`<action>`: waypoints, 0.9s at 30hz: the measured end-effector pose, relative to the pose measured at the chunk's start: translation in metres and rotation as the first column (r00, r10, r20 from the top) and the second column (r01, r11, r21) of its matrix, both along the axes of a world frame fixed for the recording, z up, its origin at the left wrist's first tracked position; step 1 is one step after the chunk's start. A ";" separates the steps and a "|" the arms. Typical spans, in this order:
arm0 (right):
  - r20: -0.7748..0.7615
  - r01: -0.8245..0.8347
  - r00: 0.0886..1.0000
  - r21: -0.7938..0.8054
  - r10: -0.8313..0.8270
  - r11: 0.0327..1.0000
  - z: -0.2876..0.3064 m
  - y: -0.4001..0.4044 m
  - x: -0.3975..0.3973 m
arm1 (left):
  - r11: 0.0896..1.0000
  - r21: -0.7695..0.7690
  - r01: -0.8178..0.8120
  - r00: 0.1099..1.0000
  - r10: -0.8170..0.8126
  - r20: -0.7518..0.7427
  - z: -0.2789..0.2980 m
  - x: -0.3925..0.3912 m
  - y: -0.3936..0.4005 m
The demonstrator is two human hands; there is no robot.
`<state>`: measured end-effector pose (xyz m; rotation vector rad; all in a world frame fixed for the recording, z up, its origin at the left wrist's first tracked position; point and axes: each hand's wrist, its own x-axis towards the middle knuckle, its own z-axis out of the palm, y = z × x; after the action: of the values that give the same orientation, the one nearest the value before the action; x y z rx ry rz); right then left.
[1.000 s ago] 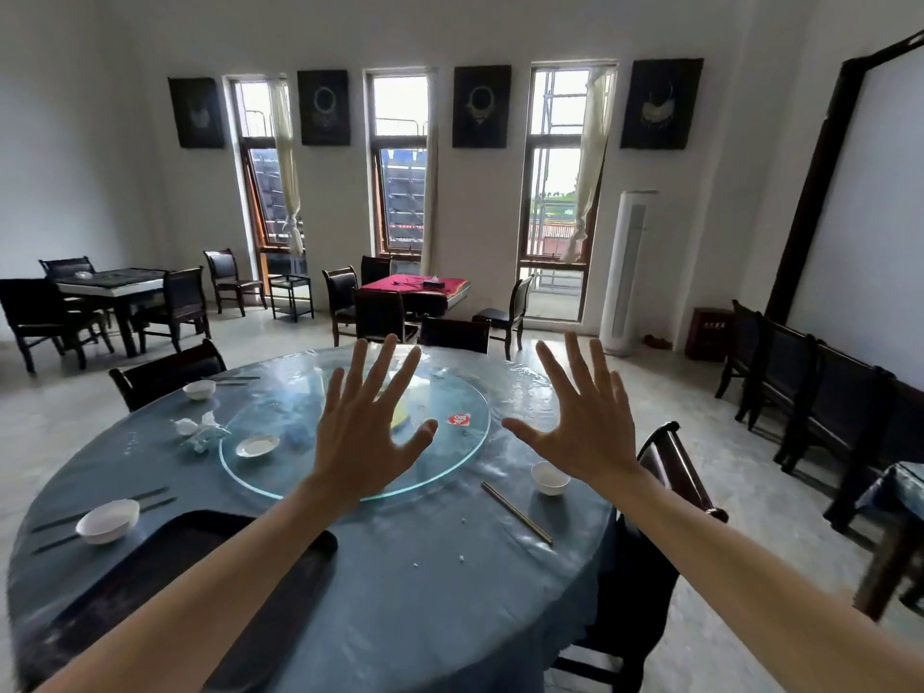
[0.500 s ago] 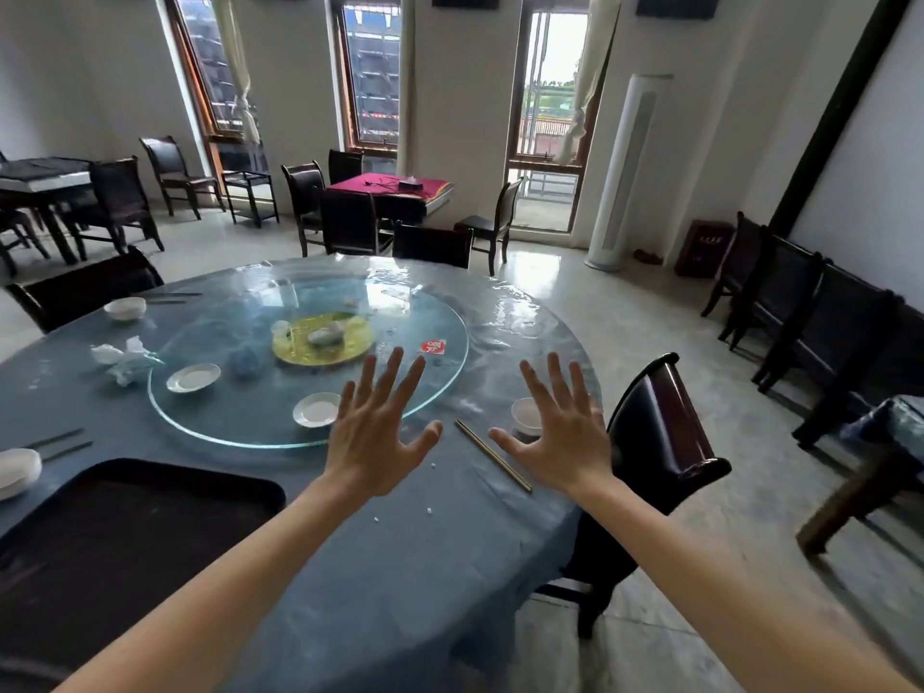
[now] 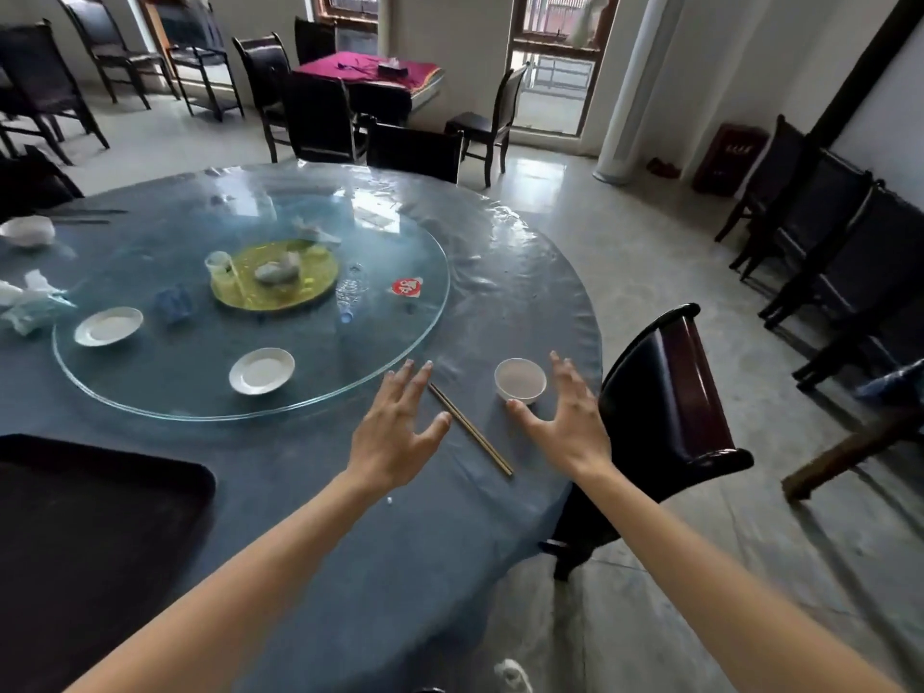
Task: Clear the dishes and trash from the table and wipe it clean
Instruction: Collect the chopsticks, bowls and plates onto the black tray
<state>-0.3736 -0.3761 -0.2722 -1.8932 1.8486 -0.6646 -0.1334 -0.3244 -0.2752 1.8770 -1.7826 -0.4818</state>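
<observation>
A round table [image 3: 310, 532] under a blue cloth carries a glass turntable [image 3: 400, 337]. My left hand [image 3: 395, 432] hovers open beside a pair of chopsticks [image 3: 470, 430]. My right hand [image 3: 570, 417] is open, its thumb close to a small white bowl [image 3: 520, 380]. Two white saucers [image 3: 261, 371] [image 3: 108, 326], a yellow plate [image 3: 240, 297] with scraps, a clear plastic bottle [image 3: 350, 292] and a blue wad [image 3: 172, 302] lie on the turntable. Crumpled tissues [image 3: 30, 302] and another white bowl [image 3: 27, 230] sit at the left.
A black tray [image 3: 95, 537] rests on the table's near left. A dark wooden chair [image 3: 670, 407] stands right of the table by my right hand. More chairs, a red-covered table [image 3: 370, 72] and a row of dark chairs [image 3: 840, 242] fill the room.
The view tilted down toward the table. Both hands dropped and moved forward, the right one arriving next to the small white bowl.
</observation>
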 end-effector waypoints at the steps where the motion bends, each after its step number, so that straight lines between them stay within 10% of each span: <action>1: 0.028 0.002 1.000 0.026 -0.003 1.000 -0.010 -0.012 -0.004 | 0.999 0.038 -0.015 1.000 0.016 -0.025 -0.011 -0.005 -0.009; 14: 0.200 0.008 0.976 0.357 -0.085 0.934 -0.119 -0.157 -0.037 | 0.795 0.534 -0.290 0.818 0.495 -0.293 -0.130 -0.082 -0.129; 20: 0.462 0.075 0.763 0.631 -0.452 0.772 -0.157 -0.191 -0.041 | 0.719 0.519 -0.462 0.755 0.626 -0.195 -0.166 -0.104 -0.159; 27: 0.532 0.014 0.689 0.669 -0.492 0.743 -0.176 -0.202 -0.048 | 0.656 0.473 -0.588 0.755 0.655 0.029 -0.185 -0.122 -0.177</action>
<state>-0.4213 -0.5780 -0.4481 -0.7669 1.5555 -0.6163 -0.2557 -0.5016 -0.4607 2.5401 -0.8458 -0.7860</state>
